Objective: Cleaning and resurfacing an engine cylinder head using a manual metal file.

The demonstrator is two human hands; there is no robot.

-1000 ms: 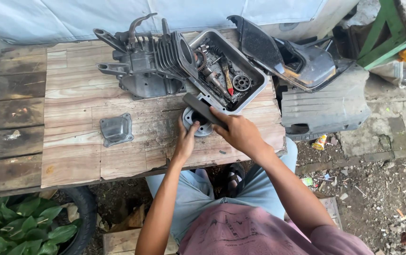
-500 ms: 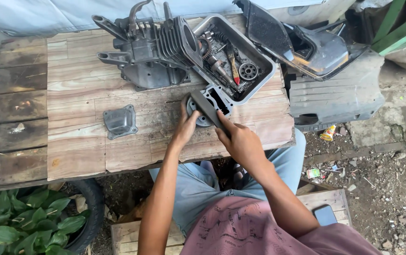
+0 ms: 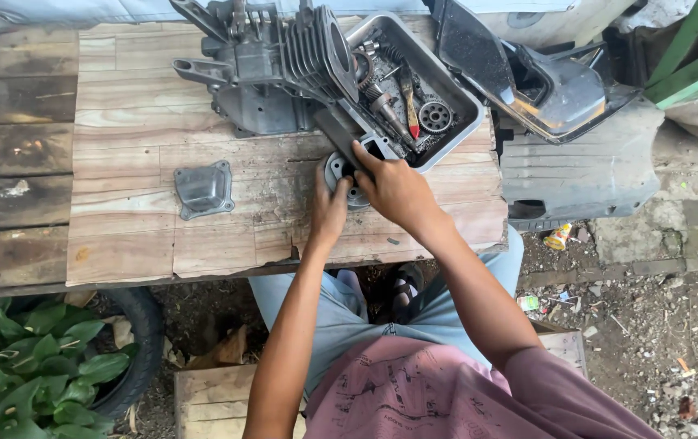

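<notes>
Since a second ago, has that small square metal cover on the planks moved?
No. The square metal cover lies on the same plank of the wooden table, left of both hands and below the engine block; only the camera shifted.

Both arms stretch forward, elbows bent. Left hand (image 3: 329, 210) lies flat, palm down, fingers pointing far. Right hand (image 3: 391, 189) sits just right of it, fingers curled, touching.

I count two hands, my left hand (image 3: 329, 210) and right hand (image 3: 394, 189), at the frame's centre; one finned engine block (image 3: 272, 69) at upper centre; one grey parts tray (image 3: 438, 81) beside it; one square metal cover (image 3: 203, 189) centre left; one tyre (image 3: 139, 341) lower left.
</notes>
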